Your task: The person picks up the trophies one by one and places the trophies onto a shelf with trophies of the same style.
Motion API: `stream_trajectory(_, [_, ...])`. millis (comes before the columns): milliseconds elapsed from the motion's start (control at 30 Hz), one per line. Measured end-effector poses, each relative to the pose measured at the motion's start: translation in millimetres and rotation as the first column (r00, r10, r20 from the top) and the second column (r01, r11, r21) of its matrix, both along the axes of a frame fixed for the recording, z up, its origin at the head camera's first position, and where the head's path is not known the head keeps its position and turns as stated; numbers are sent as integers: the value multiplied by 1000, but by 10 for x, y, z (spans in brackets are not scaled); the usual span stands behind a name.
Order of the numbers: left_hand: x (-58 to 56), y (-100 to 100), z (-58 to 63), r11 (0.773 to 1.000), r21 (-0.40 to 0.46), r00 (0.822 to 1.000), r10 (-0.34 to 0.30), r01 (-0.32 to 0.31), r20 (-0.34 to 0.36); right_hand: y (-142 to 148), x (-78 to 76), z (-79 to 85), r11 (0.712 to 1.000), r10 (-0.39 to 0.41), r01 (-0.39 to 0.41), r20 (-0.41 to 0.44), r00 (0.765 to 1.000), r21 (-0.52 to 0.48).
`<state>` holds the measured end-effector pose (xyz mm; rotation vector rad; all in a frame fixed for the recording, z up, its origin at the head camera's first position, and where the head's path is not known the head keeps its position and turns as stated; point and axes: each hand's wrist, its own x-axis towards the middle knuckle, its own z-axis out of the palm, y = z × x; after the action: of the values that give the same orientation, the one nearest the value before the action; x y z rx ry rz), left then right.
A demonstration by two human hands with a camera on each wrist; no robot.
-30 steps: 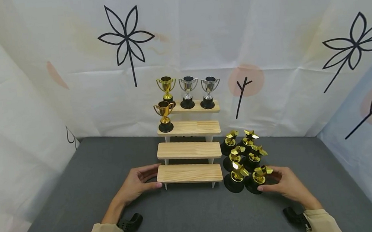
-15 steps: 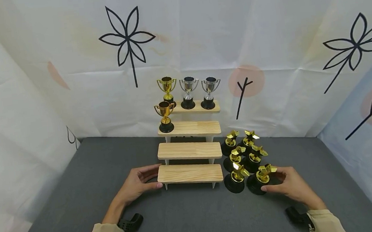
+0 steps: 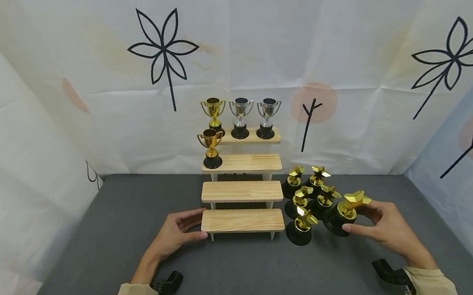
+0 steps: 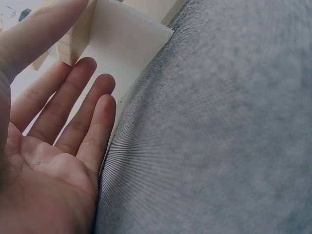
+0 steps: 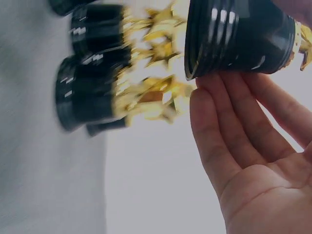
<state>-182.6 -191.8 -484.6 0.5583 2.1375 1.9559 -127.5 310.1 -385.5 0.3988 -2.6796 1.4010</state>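
Note:
My right hand [image 3: 382,223] grips a gold star trophy [image 3: 347,210] by its black base. In the right wrist view this base [image 5: 239,39] sits between the fingers and the thumb, raised above the other star trophies. My left hand [image 3: 176,234] holds the left end of the lowest step of a wooden tiered stand [image 3: 242,220], thumb at the front edge and fingers behind. In the left wrist view its fingers [image 4: 97,122] lie against the stand's white side support [image 4: 126,39]. Several more star trophies [image 3: 304,224] stand upright right of the stand.
On the top step stand a gold cup trophy [image 3: 214,109] and two silver ones [image 3: 239,111]. A bronze-gold cup [image 3: 210,145] is at the left of the second step. Both lower steps are bare wood. A white printed cloth [image 3: 336,24] hangs behind the grey table [image 3: 249,279].
The right hand has lifted the front right star trophy off the table and carried it up and to the right. The left hand stays at the stand.

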Motion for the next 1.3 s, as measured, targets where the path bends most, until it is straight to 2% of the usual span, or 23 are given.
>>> stream_trajectory(100, [-2,2,-4,1000,5,1000,-1,1,10,-63,-4,94,1000,19,-20,-77,997,-16])
stream_trajectory(233, [-5,0,-6,1000,10,1000,-6,6,12,-160,-52,226,997,54,-60,-130,990,-44])
stream_trajectory(500, [6,-14,-2,1000,3,1000,7,-7,5,-491,-259,436,982,109,-131,-153,982,-138])
stream_trajectory(800, [-3,-8,-6,1000,-7,1000,-3,3,-6,-966,-561,598,964,112,-126,-75,991,-235])
stream_trajectory(1067, [-2,-7,1,1000,7,1000,-11,11,6,-1354,-858,678,937,157,-167,-56,986,-307])
stream_trajectory(1300, [-10,-4,-2,1000,12,1000,-11,11,7,-1639,-1087,705,938,140,-137,-14,990,-318])
